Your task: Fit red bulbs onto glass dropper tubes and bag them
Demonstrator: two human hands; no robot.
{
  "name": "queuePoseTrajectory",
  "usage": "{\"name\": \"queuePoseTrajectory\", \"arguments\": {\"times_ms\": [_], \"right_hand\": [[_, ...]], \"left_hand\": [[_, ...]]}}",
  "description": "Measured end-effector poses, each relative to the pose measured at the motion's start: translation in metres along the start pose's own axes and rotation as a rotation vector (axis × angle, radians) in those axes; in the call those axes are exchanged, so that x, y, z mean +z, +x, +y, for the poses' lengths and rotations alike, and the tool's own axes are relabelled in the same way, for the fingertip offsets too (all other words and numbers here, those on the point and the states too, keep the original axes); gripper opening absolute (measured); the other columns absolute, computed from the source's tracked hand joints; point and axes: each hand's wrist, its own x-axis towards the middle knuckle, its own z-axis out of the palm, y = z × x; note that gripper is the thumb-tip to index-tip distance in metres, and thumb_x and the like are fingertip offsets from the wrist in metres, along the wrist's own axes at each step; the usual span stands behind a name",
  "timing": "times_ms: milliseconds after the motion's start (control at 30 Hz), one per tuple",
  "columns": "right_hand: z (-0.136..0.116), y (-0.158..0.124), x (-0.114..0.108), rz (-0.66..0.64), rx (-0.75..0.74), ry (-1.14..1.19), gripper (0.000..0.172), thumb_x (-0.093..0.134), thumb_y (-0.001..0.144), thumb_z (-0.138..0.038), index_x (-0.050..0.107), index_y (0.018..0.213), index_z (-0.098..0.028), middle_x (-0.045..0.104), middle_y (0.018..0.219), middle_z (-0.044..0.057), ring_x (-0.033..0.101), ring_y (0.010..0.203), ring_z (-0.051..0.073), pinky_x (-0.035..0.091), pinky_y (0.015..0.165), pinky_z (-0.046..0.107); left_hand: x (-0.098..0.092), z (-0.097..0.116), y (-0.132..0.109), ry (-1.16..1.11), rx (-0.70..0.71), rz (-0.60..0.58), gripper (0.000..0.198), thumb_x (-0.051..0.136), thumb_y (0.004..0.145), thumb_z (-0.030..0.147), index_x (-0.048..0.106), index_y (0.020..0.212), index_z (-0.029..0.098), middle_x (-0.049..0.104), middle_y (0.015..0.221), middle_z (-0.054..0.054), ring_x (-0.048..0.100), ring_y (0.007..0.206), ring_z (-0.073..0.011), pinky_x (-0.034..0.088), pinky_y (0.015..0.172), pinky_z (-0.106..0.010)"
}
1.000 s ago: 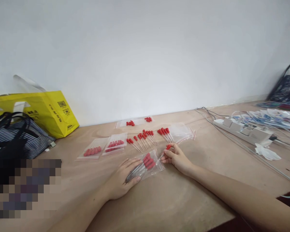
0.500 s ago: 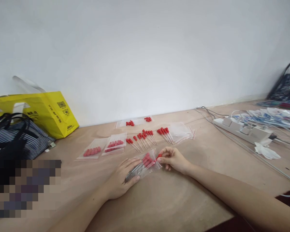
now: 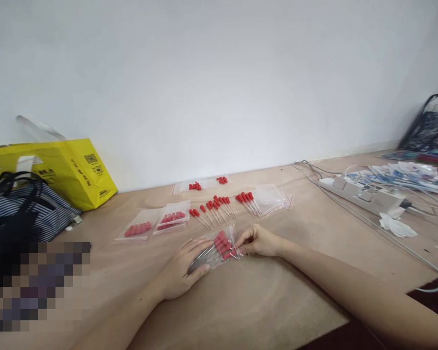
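A clear zip bag (image 3: 222, 247) with several red-capped droppers inside lies on the table in front of me. My left hand (image 3: 185, 266) grips its lower left end, thumb below and fingers above. At the bag's right, open-end edge, my right hand (image 3: 257, 241) pinches the plastic beside the red caps. Behind the bag, loose red-capped droppers (image 3: 216, 209) lie in a fanned row, and another group (image 3: 248, 203) is to their right. Filled bags (image 3: 138, 228) with red caps showing rest at the left. Flat clear bags (image 3: 272, 198) are stacked right of the loose droppers.
Small red caps (image 3: 195, 186) sit on plastic near the wall. A yellow bag (image 3: 83, 170) and a striped bag (image 3: 56, 214) stand at left. On the right are a white power strip (image 3: 361, 194), cables, a crumpled white item (image 3: 397, 226) and packets (image 3: 397, 172).
The red cap that was between my right fingers is now inside the bag with the others. My right fingers have moved onto the bag's edge. My left hand keeps its grip.
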Motion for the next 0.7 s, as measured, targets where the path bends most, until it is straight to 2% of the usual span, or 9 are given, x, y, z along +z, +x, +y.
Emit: {"name": "queuePoseTrajectory", "arguments": {"times_ms": [100,300,400,533,633,700], "right_hand": [[0.002,0.003,0.002,0.038,-0.028,0.001,0.030,0.071,0.056,-0.041,0.069,0.070,-0.014,0.064,0.069,0.003,0.053,0.061,0.010,0.044,0.057,0.022],[0.006,0.007,0.010,0.156,-0.003,-0.137,0.030,0.071,0.056,-0.041,0.065,0.062,-0.012,0.058,0.054,0.000,0.047,0.047,0.007,0.036,0.046,0.019],[0.003,0.005,0.010,0.125,-0.058,-0.246,0.028,0.068,0.061,-0.041,0.065,0.062,-0.013,0.057,0.056,0.000,0.047,0.050,0.007,0.035,0.047,0.018],[-0.005,-0.003,0.001,0.016,-0.164,-0.392,0.019,0.062,0.069,-0.033,0.065,0.068,-0.015,0.059,0.064,0.000,0.050,0.057,0.008,0.039,0.052,0.018],[-0.007,-0.009,-0.011,0.123,-0.226,-0.559,0.008,0.057,0.072,-0.020,0.062,0.074,-0.015,0.055,0.066,0.000,0.049,0.056,0.008,0.039,0.052,0.018],[-0.006,-0.012,-0.018,0.202,-0.266,-0.681,0.014,0.055,0.070,-0.013,0.062,0.082,-0.015,0.053,0.073,0.001,0.047,0.055,0.007,0.038,0.052,0.018]], "left_hand": [[0.002,-0.003,0.001,-0.013,0.001,0.002,0.045,0.042,0.084,0.033,0.035,0.127,0.024,0.043,0.130,-0.006,0.037,0.120,-0.0226,0.031,0.099,-0.046],[0.006,-0.008,0.000,-0.047,-0.003,0.001,0.046,0.041,0.084,0.036,0.033,0.128,0.026,0.041,0.132,-0.004,0.035,0.122,-0.0216,0.026,0.102,-0.046],[0.006,-0.008,0.000,-0.065,-0.019,-0.005,0.045,0.040,0.084,0.036,0.033,0.128,0.025,0.041,0.132,-0.003,0.035,0.122,-0.0216,0.026,0.102,-0.045],[0.005,-0.011,0.000,-0.077,-0.006,-0.022,0.046,0.039,0.085,0.038,0.033,0.128,0.025,0.042,0.131,-0.003,0.033,0.123,-0.0219,0.026,0.102,-0.044],[0.004,-0.011,-0.001,-0.101,0.049,-0.032,0.045,0.041,0.084,0.039,0.035,0.128,0.028,0.043,0.130,-0.002,0.033,0.123,-0.0220,0.024,0.103,-0.045],[0.003,-0.009,-0.002,-0.111,0.098,-0.016,0.044,0.041,0.084,0.038,0.036,0.127,0.030,0.045,0.129,-0.001,0.033,0.123,-0.0225,0.023,0.102,-0.046]]}}
